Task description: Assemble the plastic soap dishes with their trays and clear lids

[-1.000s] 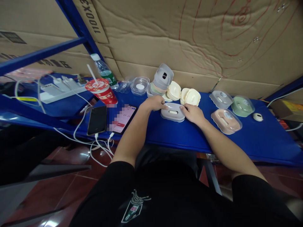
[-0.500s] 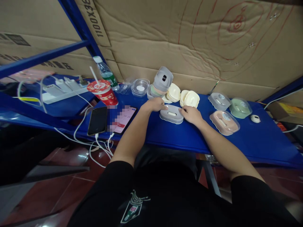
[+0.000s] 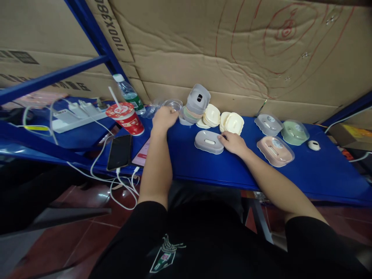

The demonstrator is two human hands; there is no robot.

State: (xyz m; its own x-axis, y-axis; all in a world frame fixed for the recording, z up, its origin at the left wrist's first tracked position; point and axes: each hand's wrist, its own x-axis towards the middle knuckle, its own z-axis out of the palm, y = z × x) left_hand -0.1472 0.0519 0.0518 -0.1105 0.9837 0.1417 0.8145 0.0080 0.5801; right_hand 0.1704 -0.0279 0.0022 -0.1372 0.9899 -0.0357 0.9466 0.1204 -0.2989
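My left hand (image 3: 165,117) is at the stack of clear plastic lids (image 3: 173,103) at the back, its fingers curled over the near edge and partly hidden. My right hand (image 3: 235,143) grips the right end of a grey oval-slotted box (image 3: 208,142), which lies flat on the blue table (image 3: 186,166). A pale strip shows in its slot. Behind it stands a tilted stack of grey, green and pink shells (image 3: 198,97). Beside that are two piles of cream-coloured pieces, a left pile (image 3: 212,114) and a right pile (image 3: 234,123).
To the right sit clear-covered boxes in grey (image 3: 269,124), green (image 3: 295,133) and pink (image 3: 275,150), plus a small white device (image 3: 314,145). On the left are a red cup (image 3: 128,119), a water bottle (image 3: 129,93), two phones, one black (image 3: 119,152), and a power strip (image 3: 78,117). Cardboard stands behind.
My left hand has let go of the grey box's left end and moved left and back to the clear lids. My right hand has stayed on the box.
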